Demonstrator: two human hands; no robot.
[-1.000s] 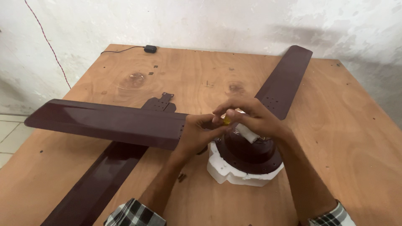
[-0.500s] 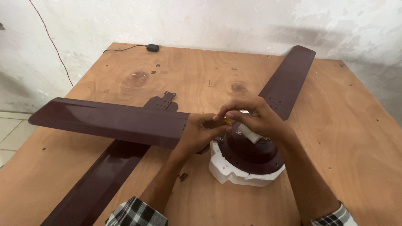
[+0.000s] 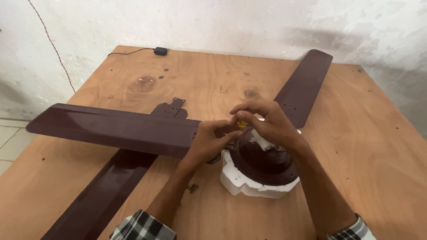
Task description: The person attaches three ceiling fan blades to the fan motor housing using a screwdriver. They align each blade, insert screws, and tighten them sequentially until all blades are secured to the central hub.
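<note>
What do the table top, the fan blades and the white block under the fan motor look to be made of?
Table top: bare plywood, going by its grain, knots and stains. Fan blades: smooth, glossy dark brown, probably painted metal, though the look leaves it open. White block: matte and chunky, most likely foam packing.

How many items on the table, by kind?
Maroon fan blades: 3
Fan motor: 1
White foam base: 1
Small yellow part between the hands: 1
Loose screw: 1
Black adapter with cable: 1
Total: 8
</note>
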